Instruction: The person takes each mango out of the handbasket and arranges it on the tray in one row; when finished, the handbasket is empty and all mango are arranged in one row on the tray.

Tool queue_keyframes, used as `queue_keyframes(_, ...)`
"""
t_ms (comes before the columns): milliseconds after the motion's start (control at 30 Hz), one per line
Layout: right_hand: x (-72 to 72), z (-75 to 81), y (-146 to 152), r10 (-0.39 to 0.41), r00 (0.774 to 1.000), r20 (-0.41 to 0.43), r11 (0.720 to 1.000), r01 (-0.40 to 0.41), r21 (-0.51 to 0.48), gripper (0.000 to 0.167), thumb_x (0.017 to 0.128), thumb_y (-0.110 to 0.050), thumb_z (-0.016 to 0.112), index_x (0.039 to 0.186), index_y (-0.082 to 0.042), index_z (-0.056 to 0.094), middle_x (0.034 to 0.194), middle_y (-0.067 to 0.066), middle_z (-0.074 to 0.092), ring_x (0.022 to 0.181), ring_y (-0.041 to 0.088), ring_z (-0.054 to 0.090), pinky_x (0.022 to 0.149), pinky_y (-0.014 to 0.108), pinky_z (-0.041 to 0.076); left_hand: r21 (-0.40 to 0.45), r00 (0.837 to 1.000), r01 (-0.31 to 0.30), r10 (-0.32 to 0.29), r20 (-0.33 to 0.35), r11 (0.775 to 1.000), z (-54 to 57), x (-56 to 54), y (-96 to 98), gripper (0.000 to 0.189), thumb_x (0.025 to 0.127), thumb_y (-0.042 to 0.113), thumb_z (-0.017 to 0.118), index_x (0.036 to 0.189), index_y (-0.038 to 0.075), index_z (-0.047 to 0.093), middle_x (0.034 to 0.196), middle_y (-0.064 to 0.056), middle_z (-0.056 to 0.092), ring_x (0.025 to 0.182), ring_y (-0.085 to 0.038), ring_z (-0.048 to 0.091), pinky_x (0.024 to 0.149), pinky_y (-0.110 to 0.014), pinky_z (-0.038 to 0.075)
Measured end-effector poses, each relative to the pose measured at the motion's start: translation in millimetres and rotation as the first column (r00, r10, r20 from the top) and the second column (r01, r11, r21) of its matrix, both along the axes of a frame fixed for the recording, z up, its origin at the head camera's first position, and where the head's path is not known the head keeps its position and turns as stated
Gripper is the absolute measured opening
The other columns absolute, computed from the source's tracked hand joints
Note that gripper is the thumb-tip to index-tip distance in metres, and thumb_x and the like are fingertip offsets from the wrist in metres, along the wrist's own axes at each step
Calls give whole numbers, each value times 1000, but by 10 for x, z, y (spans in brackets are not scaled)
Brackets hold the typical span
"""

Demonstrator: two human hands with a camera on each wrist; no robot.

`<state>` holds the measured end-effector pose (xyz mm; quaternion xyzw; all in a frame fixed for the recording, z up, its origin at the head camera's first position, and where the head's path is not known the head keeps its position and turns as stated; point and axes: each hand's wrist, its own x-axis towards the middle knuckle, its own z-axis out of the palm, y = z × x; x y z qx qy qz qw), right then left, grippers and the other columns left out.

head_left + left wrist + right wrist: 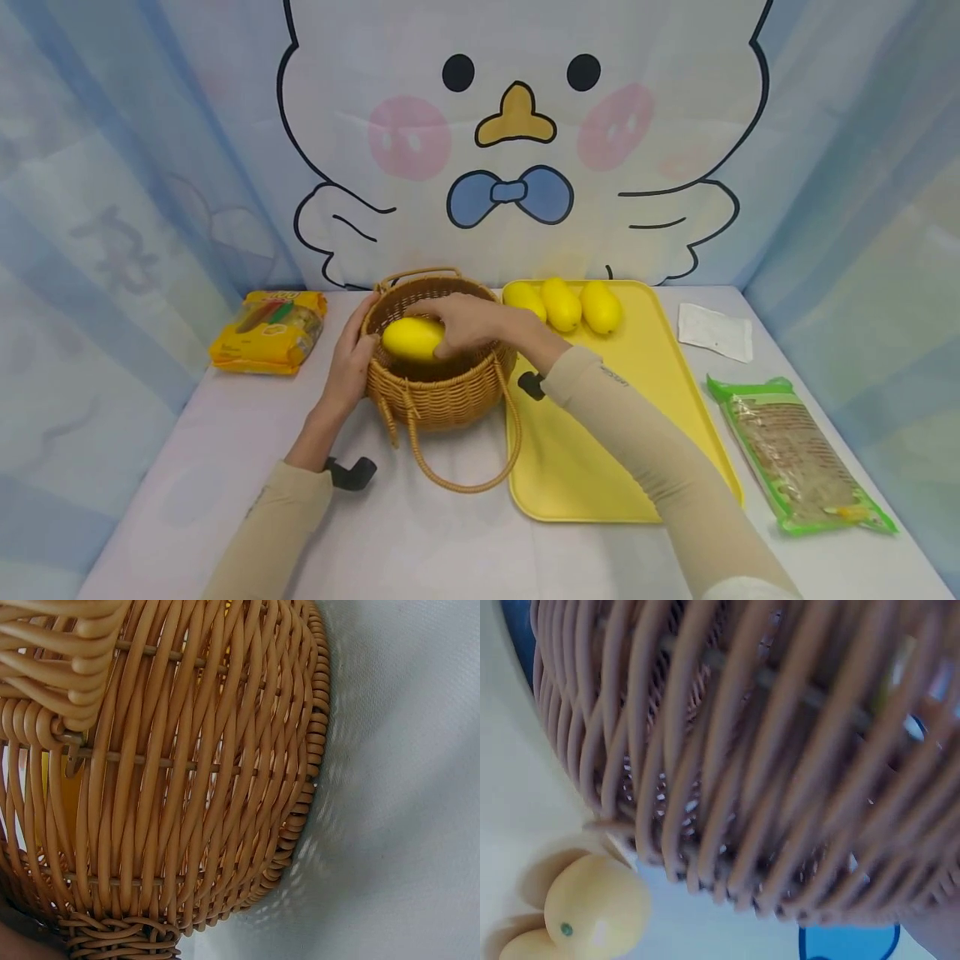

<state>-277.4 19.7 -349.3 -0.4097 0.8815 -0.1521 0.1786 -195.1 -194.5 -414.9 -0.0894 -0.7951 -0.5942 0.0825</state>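
A brown wicker basket stands on the table with its mouth upward. At its left side my left hand holds the wall, thumb by the rim. My right hand reaches over the right rim and grips a yellow lemon between thumb and fingers, inside the basket mouth. The left wrist view is mostly woven basket wall, and the right wrist view has the wall close up, blurred. Neither close view plainly shows the held lemon. The basket's bottom is partly hidden.
A yellow tray lies to the right, with three lemons at its far end. Farther right are a white packet and a green-edged noodle pack. A yellow snack bag lies left. The basket's handle droops forward.
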Motion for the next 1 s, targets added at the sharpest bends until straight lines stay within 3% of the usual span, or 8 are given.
queue_keyframes(33, 5, 12, 21, -4, 1000, -6, 1000, 4, -14, 80, 79, -20, 69, 153, -28, 38, 152, -5, 47, 120, 14, 51, 103, 32, 45, -1, 1000, -1, 1, -2, 1000, -18, -12, -8, 61, 100, 10, 34, 159, 24, 25, 165, 4, 23, 153, -21, 21, 124, -53, 21)
queue_keyframes(167, 15, 82, 126, -17, 1000, -21, 998, 15, -61, 80, 78, -20, 67, 152, -27, 39, 148, -4, 50, 107, 16, 51, 91, 31, 46, -9, 1000, -2, 2, 15, 1000, 138, 81, 48, 61, 99, 7, 35, 159, 15, 26, 166, -3, 23, 153, -24, 21, 124, -52, 20)
queue_keyframes(300, 15, 165, 235, -43, 999, 24, 991, 46, -125, 81, 77, -19, 67, 152, -26, 38, 147, -1, 50, 108, 18, 51, 90, 32, 46, -33, 1000, -9, 10, 16, 999, 249, 156, 106, 60, 99, 6, 34, 158, 11, 25, 166, -8, 22, 153, -26, 20, 124, -51, 19)
queue_keyframes(433, 27, 273, 345, -74, 996, 57, 979, 83, -185, 82, 77, -19, 69, 152, -29, 37, 139, 1, 54, 109, 19, 54, 91, 35, 48, -46, 1000, -18, 18, 16, 999, 284, 178, 131, 60, 99, 6, 34, 158, 11, 25, 166, -9, 22, 153, -26, 21, 124, -51, 20)
queue_keyframes(600, 23, 406, 499, -102, 995, 10, 969, 101, -225, 83, 77, -22, 68, 153, -30, 36, 134, 2, 57, 107, 20, 55, 90, 37, 49, -41, 999, -22, 24, 30, 999, 226, 123, 107, 61, 99, 7, 34, 159, 14, 25, 166, -6, 22, 153, -27, 21, 124, -52, 20)
queue_keyframes(833, -20, 554, 748, -158, 987, -6, 951, 151, -270, 80, 77, -23, 70, 149, -36, 38, 130, 5, 60, 108, 20, 58, 88, 38, 51, -22, 999, -23, 24, 34, 1000, -7, -32, 9, 62, 99, 11, 35, 159, 25, 25, 166, 4, 22, 152, -22, 22, 124, -52, 21)
queue_keyframes(1000, -41, 625, 949, -215, 976, -20, 940, 202, -276, 79, 78, -25, 70, 149, -37, 38, 131, 5, 60, 112, 20, 57, 91, 41, 51, -20, 1000, -15, 15, 16, 1000, 14, -8, 31, 62, 99, 9, 35, 159, 22, 25, 166, 1, 22, 152, -25, 23, 123, -54, 21)
